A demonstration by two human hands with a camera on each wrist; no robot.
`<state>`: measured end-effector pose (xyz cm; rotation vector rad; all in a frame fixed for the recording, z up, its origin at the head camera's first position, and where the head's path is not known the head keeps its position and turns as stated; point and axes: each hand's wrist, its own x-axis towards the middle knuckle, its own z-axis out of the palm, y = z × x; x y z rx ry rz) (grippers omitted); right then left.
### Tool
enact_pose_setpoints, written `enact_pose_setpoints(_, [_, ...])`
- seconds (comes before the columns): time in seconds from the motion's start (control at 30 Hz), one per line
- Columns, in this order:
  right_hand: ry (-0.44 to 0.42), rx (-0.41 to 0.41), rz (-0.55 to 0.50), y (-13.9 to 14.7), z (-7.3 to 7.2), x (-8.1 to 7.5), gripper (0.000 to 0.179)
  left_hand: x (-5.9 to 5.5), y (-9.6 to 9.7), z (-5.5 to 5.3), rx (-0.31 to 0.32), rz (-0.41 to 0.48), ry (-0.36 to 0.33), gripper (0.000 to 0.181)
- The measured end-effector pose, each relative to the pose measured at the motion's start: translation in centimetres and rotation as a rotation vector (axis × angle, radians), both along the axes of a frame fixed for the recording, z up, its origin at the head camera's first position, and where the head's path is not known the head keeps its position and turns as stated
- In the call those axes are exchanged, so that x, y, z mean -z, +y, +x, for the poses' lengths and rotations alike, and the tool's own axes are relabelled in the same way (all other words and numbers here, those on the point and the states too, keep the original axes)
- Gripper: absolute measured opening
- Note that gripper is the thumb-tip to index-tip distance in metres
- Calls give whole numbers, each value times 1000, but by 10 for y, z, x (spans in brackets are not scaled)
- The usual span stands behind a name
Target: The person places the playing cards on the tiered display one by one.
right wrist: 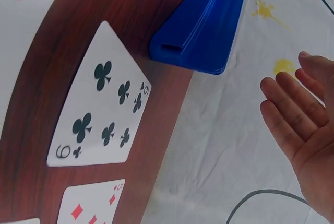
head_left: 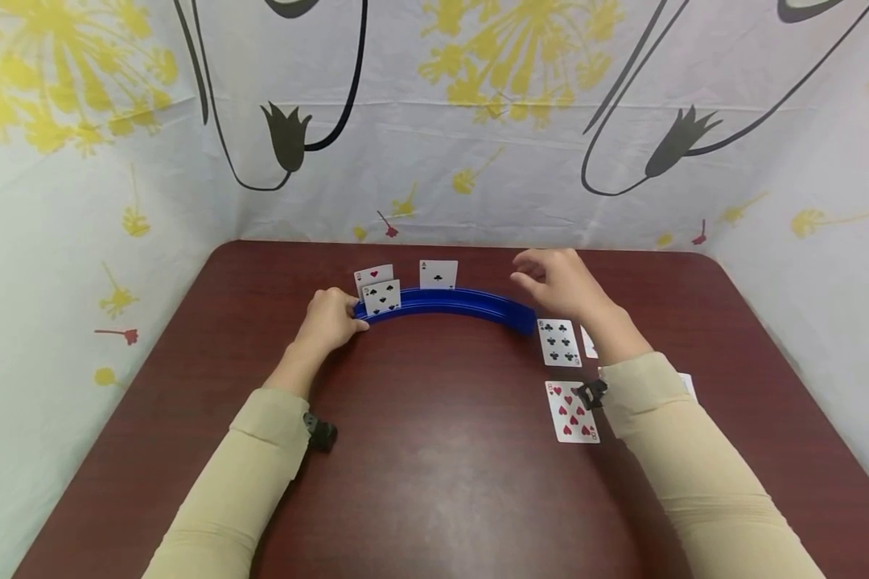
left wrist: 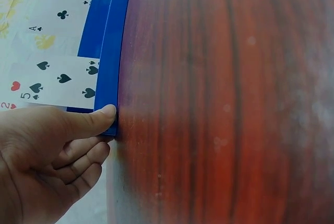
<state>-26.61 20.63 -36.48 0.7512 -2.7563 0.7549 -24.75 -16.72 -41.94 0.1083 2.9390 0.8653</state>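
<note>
A curved blue card holder lies on the table, and my left hand pinches its left end. The thumb presses the front edge while the other fingers curl behind and below. Standing in the holder near that hand are the five of spades and, partly behind it, the two of hearts. Farther right stands the ace of clubs. My right hand is raised past the holder's right end, its fingers loosely bent and holding nothing, as the right wrist view also shows.
Face up at the right lie the six of clubs and the eight of hearts. The five of diamonds shows in the right wrist view; my right arm partly covers other cards there. A patterned cloth hangs behind the brown table.
</note>
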Motion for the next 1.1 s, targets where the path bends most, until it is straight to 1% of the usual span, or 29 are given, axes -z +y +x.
enact_pose_setpoints(0.23, [31,9,0,8,2,1,20,0,0,0,-1,-2,1,51])
enact_pose_setpoints(0.4, [35,7,-17,15,4,2,19,-1,0,0,-3,-1,-2,51])
enact_pose_setpoints(0.63, [22,28,2,23,7,3,20,-1,1,0,-8,-1,-7,51])
enact_pose_setpoints(0.83, [-12,61,22,30,11,4,22,0,1,-1,-6,3,-1,51])
enact_pose_setpoints(1.1, [-34,62,15,40,16,7,22,1,0,0,-3,1,-1,51])
